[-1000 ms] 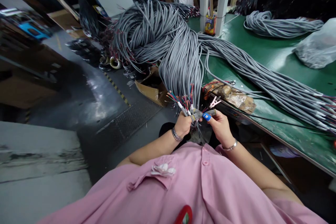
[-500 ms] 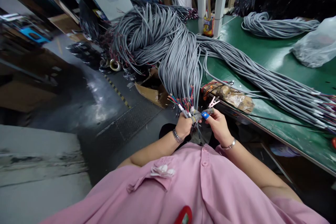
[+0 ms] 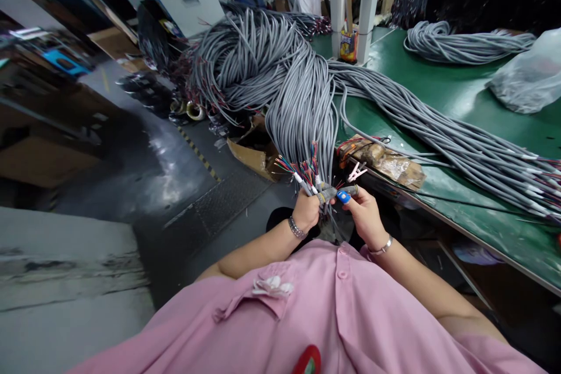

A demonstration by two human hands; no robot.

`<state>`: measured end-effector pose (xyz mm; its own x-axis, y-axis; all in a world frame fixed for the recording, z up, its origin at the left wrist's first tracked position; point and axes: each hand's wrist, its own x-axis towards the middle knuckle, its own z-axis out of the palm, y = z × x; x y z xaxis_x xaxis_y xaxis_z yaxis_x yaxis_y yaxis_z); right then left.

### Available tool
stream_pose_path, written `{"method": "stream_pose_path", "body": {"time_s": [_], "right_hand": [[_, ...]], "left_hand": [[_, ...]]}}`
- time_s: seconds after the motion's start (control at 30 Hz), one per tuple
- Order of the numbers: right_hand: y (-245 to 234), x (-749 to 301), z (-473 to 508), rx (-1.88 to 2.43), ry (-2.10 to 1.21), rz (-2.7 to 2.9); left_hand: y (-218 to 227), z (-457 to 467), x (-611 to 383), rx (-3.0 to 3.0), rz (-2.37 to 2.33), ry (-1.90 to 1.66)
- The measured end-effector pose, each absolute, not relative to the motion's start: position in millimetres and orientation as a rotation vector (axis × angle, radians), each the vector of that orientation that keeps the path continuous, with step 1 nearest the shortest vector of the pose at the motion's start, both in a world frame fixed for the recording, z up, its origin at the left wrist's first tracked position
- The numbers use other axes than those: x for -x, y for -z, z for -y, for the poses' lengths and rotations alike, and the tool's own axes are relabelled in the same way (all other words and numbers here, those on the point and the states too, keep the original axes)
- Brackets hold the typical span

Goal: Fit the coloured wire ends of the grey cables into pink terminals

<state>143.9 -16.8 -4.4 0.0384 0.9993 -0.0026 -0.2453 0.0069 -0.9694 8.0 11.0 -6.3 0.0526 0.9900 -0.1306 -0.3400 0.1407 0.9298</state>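
Note:
My left hand (image 3: 305, 211) is closed around the stripped ends of several grey cables (image 3: 301, 181). Thin coloured wires (image 3: 314, 166) fan out above its grip, past white bands on the cable sheaths. My right hand (image 3: 367, 217) is right beside it, thumb and forefinger closed together close to the wires. A small blue piece (image 3: 343, 196) covers its thumb tip, and grey wrapping (image 3: 350, 190) covers its forefinger. Similar grey wrapping is on my left thumb. What the right fingertips pinch, if anything, is too small to make out.
A thick heap of grey cable (image 3: 249, 58) spills over the left edge of the green table (image 3: 464, 85). A long cable bundle (image 3: 421, 123) runs along it. Near the edge lie a taped brown block (image 3: 385, 163) and a pink clip (image 3: 357, 172). An open carton (image 3: 249, 158) stands below.
The coloured wire ends have shifted slightly left and up. Both hands stay close together in nearly the same place, with only small finger movement.

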Motion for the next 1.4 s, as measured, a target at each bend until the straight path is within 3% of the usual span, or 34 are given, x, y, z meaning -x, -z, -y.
{"method": "stream_pose_path", "body": {"time_s": [0.43,0.9,1.4], "right_hand": [[44.1,-180.5,-24.6,0.910,-1.586,0.629],[38.8,-169.7,-48.2,0.796,-1.553,0.546],[38.2,-168.6,-44.2,0.578,-1.729,0.364]], "left_hand": [[-9.1,-31.2,2.9,-0.845,-0.880,-0.925],[-9.6,-62.7,-1.3,-0.982,-0.761,-0.552],[-5.0,-58.5,-8.8,-0.927,-0.818,-0.616]]}}
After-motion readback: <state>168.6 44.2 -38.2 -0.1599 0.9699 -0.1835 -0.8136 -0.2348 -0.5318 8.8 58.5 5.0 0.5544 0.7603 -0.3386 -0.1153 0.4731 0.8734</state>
